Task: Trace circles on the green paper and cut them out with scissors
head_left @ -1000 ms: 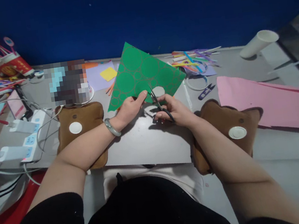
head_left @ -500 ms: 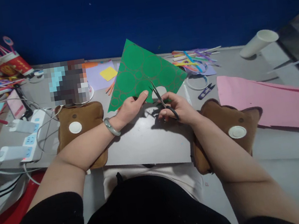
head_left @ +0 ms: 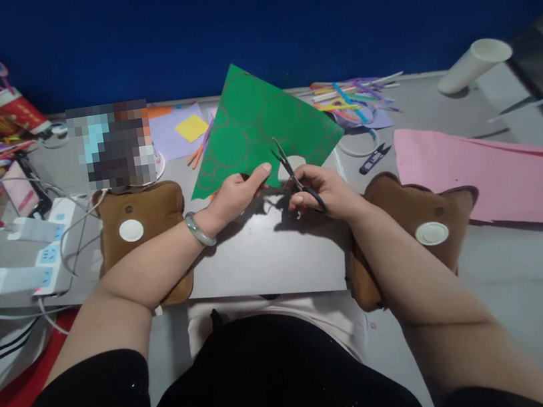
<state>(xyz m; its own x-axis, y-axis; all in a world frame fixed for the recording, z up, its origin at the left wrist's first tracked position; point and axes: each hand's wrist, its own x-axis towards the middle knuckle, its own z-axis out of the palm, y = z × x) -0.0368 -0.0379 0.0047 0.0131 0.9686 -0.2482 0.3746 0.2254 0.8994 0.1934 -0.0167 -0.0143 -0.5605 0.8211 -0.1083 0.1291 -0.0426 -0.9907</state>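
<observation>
My left hand [head_left: 239,196] pinches the lower edge of a green paper sheet [head_left: 282,114], thumb on top. Circles of several sizes are drawn over the sheet in thin outlines, and it is held tilted above the table. In my right hand [head_left: 323,189] is a pair of scissors [head_left: 292,172] with dark handles, its blades parted and pointing up and away over the sheet's lower edge. A pale rounded thing [head_left: 291,168] shows just behind the blades; I cannot tell what it is. Shadows of both hands fall on a white board [head_left: 264,258] below.
Brown cushions [head_left: 144,211] [head_left: 400,219] lie under my forearms. To the right are pink paper [head_left: 485,180], thread snips [head_left: 375,158], a tape roll [head_left: 359,144] and a white tube [head_left: 474,66]. A power strip [head_left: 57,243] with cables and decorated cups [head_left: 19,111] stand left. Coloured strips [head_left: 353,101] lie behind.
The view has shifted slightly, moving things on the left a little outward. Both hands keep their grip on the paper and scissors, with the scissors' blades still parted.
</observation>
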